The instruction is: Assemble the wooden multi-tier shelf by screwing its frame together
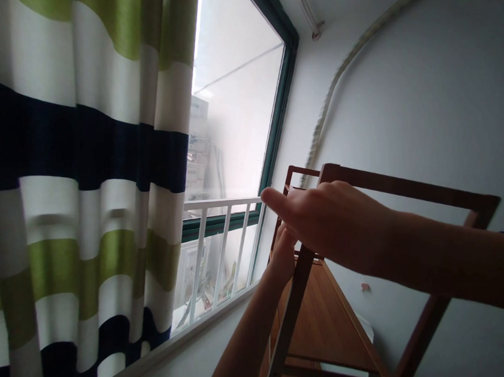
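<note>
A brown wooden shelf rack (410, 189) stands against the white wall at the lower right, beside the window. My right hand (326, 224) reaches across from the right, over the rack's top near corner, fingers held together and pointing left with nothing visible in them. My left hand (284, 253) comes up from below and wraps round the rack's upright post just under the right hand. Its fingertips are hidden behind the post and the right hand.
A striped curtain (76, 182) in white, green and dark blue hangs at the left. The window (238, 98) has a green frame and a white railing (221, 236) across its lower part. A pale cable (347, 63) runs along the white wall.
</note>
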Motion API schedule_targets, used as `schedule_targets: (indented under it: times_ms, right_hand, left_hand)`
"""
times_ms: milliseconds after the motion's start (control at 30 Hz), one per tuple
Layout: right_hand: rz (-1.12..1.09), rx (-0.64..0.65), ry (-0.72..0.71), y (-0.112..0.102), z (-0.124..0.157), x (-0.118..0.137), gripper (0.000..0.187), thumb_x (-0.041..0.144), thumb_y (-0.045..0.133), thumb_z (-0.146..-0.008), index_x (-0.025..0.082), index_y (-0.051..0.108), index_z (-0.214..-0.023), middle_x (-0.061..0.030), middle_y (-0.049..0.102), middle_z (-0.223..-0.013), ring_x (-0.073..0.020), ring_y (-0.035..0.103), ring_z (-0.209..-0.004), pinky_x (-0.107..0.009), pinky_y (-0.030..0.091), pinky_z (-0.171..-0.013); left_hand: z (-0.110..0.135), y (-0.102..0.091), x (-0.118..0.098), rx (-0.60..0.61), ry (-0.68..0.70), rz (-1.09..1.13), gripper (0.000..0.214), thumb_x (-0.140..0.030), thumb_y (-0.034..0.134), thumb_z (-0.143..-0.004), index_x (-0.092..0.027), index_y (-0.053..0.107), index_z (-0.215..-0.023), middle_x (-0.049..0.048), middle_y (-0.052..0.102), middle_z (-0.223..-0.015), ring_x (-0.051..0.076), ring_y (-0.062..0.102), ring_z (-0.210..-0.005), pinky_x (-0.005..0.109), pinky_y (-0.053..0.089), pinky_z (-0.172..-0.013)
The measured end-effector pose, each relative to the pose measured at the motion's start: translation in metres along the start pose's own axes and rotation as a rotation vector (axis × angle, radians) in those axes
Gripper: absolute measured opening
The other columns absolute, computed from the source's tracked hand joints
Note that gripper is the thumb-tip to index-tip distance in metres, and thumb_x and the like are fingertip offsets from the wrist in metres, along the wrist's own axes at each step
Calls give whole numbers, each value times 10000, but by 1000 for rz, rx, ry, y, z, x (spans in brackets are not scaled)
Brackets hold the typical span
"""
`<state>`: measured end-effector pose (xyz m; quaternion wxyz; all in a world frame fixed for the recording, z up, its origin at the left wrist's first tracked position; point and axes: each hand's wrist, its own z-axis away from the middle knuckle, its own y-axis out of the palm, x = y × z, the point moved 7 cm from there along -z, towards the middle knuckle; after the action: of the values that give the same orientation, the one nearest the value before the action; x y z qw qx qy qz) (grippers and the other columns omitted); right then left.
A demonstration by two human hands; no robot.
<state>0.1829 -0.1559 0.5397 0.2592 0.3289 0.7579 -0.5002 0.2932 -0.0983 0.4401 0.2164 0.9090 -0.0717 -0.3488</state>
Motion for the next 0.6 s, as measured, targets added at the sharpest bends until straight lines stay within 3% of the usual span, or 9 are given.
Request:
schedule_targets:
  times_ms: [100, 167, 333, 467, 600]
  right_hand:
    - [-62, -15, 53, -2, -2, -19, 68, 76, 518, -797, 142, 525, -781, 50, 512, -521, -48, 447, -397, -172, 277, -389]
    - [-68, -73, 70, -3, 4, -32, 102, 115, 514, -815, 150, 538, -722, 43, 517, -520, -62, 474, -424, -182, 309, -420]
    - [-86, -248, 145, -4, 41, -53, 165, 229, 487, -864, 155, 589, -757, 20, 577, -612, -76, 492, -447, -199, 355, -446]
    - [-40, -295, 176, 9, 76, -49, 233, 259, 388, -913, 140, 588, -921, -44, 632, -796, -130, 576, -575, -229, 398, -479]
    - [144, -288, 115, 26, 93, -23, 203, 95, 411, -863, 118, 608, -906, -46, 610, -694, -144, 546, -518, -248, 339, -423]
  left_hand:
    - [0, 4, -6, 62, 45, 28, 176, -352, 490, -733, -201, 567, -781, -15, 555, -597, 190, 563, -639, 331, 445, -666]
    - [0, 8, -9, 121, 55, 40, 193, -324, 460, -770, -208, 574, -872, -26, 568, -584, 177, 579, -601, 328, 447, -669]
    - [2, 13, -13, 182, 94, 47, 217, -304, 433, -827, -223, 553, -988, -13, 628, -684, 177, 618, -624, 284, 457, -599]
    - [4, 14, -17, 179, 142, 15, 230, -341, 449, -836, -207, 538, -1001, 0, 636, -698, 187, 625, -637, 294, 466, -610]
    - [4, 14, -17, 162, 144, 10, 240, -357, 451, -834, -204, 538, -997, -3, 640, -699, 183, 619, -649, 291, 451, -625]
